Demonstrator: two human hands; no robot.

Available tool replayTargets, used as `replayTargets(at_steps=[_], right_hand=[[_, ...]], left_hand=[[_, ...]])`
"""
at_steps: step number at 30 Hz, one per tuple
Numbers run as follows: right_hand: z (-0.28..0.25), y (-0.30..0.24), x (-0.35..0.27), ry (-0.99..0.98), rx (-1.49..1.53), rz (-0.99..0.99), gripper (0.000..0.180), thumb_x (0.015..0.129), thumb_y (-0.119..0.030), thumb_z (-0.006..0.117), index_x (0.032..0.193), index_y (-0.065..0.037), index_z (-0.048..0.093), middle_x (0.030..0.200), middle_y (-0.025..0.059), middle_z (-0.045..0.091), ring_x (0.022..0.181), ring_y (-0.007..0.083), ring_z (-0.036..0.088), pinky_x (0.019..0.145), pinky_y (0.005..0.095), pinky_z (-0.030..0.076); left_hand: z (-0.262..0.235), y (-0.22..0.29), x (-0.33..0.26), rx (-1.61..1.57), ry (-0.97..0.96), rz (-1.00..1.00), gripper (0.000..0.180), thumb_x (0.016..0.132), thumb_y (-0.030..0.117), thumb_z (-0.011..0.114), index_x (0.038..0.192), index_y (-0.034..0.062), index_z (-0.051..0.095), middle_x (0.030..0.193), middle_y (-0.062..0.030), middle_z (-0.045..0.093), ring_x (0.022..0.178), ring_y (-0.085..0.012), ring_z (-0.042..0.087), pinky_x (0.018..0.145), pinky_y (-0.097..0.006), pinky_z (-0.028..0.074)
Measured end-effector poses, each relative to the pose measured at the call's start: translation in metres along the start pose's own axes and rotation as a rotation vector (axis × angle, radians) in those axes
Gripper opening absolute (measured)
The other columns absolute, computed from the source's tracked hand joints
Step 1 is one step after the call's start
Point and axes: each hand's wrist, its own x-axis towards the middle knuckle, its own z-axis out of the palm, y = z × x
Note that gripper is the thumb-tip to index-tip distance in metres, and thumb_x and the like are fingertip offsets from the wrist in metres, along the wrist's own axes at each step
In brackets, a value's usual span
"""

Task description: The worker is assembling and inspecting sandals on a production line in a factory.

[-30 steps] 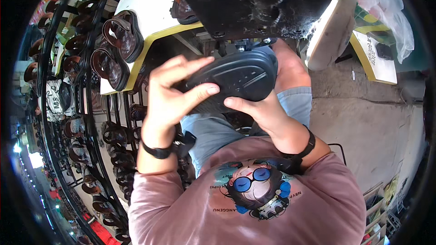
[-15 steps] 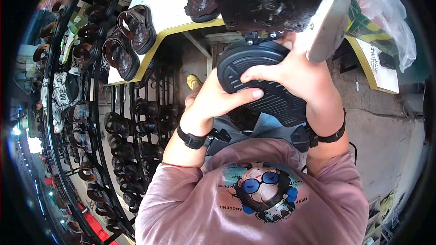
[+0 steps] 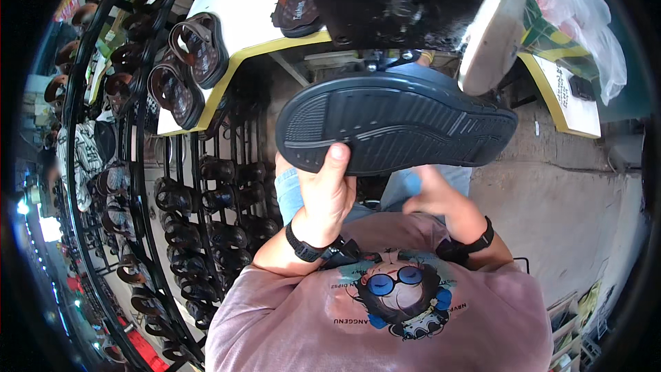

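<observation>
Gripping a black ribbed shoe sole (image 3: 406, 127) by its lower edge with the left hand (image 3: 327, 200), with the thumb pressed on the tread and the rest mostly hidden behind. Held one-handed above the lap, tread toward the camera, probably pinched at the edge to leave most of that underside uncovered. As for the right hand (image 3: 444, 200): loose, half curled just below the sole, spread between thumb and forefinger, nothing visible in it. Can't tell whether touching.

Further out, pretty cramped tbh. Looming over the sole's far side: a dark metal plate (image 3: 406, 3) and an off-white oblong slab (image 3: 492, 38), so not much headroom there. Past those, brown strap sandals (image 3: 200, 48) on a yellow-edged white table (image 3: 237, 10), maybe parked there for easy reach. Crowding the left, a black rack (image 3: 71, 131) loaded with more footwear. Off right, a crumpled clear plastic bag (image 3: 585, 21).
</observation>
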Motion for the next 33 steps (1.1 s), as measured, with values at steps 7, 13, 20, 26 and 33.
replayTargets(at_steps=[7,13,20,26,33], right_hand=[[0.014,-0.031,0.034,0.471,0.625,-0.336,0.042,0.075,0.001,0.065,0.116,-0.003,0.056,0.112,0.0062,0.059,0.102,0.0172,0.055,0.091,0.0333,0.043],[0.051,-0.044,0.064,0.345,0.487,-0.28,0.027,0.079,0.001,0.066,0.105,-0.002,0.064,0.103,0.0046,0.064,0.092,0.0144,0.059,0.082,0.0292,0.047],[0.065,-0.036,0.079,0.23,0.308,-0.175,0.043,0.076,-0.006,0.072,0.115,-0.002,0.056,0.11,0.0083,0.059,0.1,0.0172,0.056,0.086,0.031,0.046],[0.034,-0.027,0.074,0.285,-0.213,-0.316,0.074,0.063,-0.019,0.085,0.121,0.0,0.044,0.112,0.0116,0.055,0.105,0.0226,0.055,0.088,0.0344,0.045],[0.003,-0.03,0.034,0.495,-0.688,-0.317,0.088,0.055,-0.043,0.084,0.123,-0.002,0.049,0.104,0.013,0.051,0.096,0.0278,0.053,0.084,0.0385,0.044]], left_hand=[[-0.039,-0.003,0.012,-0.309,0.187,-0.202,0.055,0.087,0.042,0.058,0.129,0.0081,0.048,0.13,-0.0098,0.051,0.118,-0.0295,0.049,0.103,-0.048,0.036],[-0.07,0.081,0.064,0.317,0.29,0.119,0.034,0.093,0.034,0.052,0.112,0.0062,0.055,0.106,-0.01,0.057,0.1,-0.0196,0.054,0.088,-0.034,0.043],[0.046,0.104,0.087,1.349,-0.572,0.076,0.029,0.069,0.019,0.079,0.084,0.0003,0.062,0.075,-0.0058,0.062,0.069,-0.0115,0.057,0.065,-0.023,0.045],[0.025,0.066,0.059,0.629,-0.318,-0.138,0.027,0.075,0.009,0.077,0.093,-0.0024,0.06,0.086,-0.0066,0.066,0.079,-0.011,0.062,0.072,-0.024,0.05],[0.014,0.01,0.02,0.084,-0.084,-0.023,0.031,0.088,0.013,0.064,0.113,-0.0007,0.052,0.107,-0.009,0.062,0.097,-0.0135,0.058,0.089,-0.029,0.045]])
